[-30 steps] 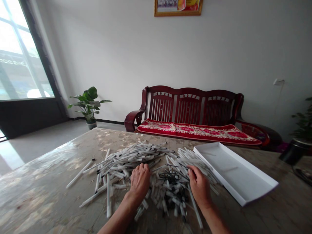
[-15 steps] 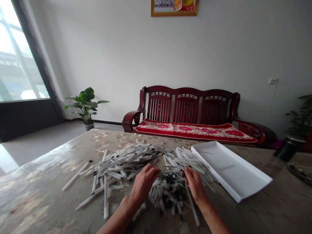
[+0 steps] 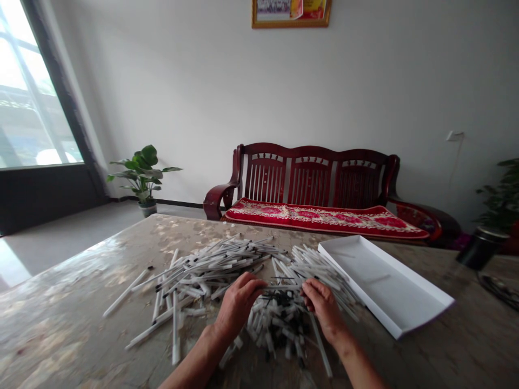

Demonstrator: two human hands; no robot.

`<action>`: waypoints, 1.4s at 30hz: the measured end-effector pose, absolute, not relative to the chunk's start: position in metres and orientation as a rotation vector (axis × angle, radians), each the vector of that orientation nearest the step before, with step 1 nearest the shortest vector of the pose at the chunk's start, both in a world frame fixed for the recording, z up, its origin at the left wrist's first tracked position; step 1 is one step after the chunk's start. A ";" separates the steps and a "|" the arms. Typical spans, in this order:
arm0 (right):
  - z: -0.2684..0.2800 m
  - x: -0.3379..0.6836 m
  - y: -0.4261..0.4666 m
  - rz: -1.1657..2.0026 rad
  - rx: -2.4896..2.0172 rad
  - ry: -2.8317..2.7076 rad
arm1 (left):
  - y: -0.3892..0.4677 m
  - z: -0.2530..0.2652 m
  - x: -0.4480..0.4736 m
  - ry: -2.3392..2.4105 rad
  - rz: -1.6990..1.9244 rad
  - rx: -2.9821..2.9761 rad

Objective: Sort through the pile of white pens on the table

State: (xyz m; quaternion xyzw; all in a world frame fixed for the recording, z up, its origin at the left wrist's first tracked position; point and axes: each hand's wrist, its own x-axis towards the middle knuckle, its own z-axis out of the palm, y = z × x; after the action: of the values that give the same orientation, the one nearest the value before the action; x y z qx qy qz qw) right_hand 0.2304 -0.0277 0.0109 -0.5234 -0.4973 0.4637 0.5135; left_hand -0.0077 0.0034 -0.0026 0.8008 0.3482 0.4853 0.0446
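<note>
Head view: left hand (image 3: 238, 303) and right hand (image 3: 322, 305) face each other over the brown patterned bench (image 3: 73, 329), fingers (image 3: 257, 283) of each pinching an end of one slim, whitish plastic tube (image 3: 281, 287). Heap of short, pale and black pieces (image 3: 281, 324) below. Shallow white rectangular tray (image 3: 389, 283) rightward, apart.

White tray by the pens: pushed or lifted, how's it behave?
White tray: probably light for its size, looks thin-walled. Broad and shallow, it may flex if lifted by one corner. Lying low on the table, it should slide rather than tip.
</note>
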 end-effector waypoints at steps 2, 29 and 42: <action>0.011 0.230 -0.028 1.204 -1.241 -1.148 | 0.002 0.000 -0.008 1.048 1.513 2.466; -0.005 0.234 -0.018 1.031 -1.317 -1.259 | 0.010 -0.006 -0.011 1.088 1.451 2.271; -0.007 0.233 -0.018 1.043 -1.328 -1.243 | 0.008 -0.003 -0.011 1.096 1.409 2.230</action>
State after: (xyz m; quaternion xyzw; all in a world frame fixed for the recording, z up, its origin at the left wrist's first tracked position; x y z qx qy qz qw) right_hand 0.2327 -0.0183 -0.0065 -0.5487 -0.5138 0.4310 0.4991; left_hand -0.0106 0.0079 -0.0035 0.7727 0.3799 0.4883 0.1419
